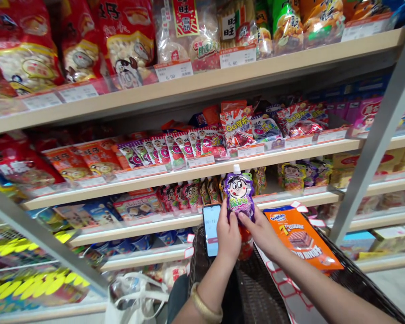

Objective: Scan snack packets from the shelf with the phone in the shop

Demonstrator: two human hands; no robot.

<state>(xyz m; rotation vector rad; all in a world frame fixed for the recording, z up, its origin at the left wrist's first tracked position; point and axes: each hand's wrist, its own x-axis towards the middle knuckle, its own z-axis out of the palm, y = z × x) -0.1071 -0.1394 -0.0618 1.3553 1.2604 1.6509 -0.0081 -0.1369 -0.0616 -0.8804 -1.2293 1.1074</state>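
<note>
A purple spouted jelly pouch (239,191) with a white cap and a cartoon face is held upright between my two hands. My left hand (230,234), with a bangle on its wrist, grips its lower left side. On the lower right side, my right hand (261,229) grips it with the thumb on the front. Just left of my left hand stands a phone (212,231) with a lit screen. Below the pouch, partly hidden by my hands, is a reddish bottle (245,245). An orange Ovaltine packet (303,238) lies to the right of my right hand.
A dark woven basket (256,288) is beneath my hands. Ahead are shelves (148,180) of snack packets, with similar spouted pouches (192,193) on a lower level. Slanted metal posts (378,130) stand at both sides. A white bag (130,292) sits at lower left.
</note>
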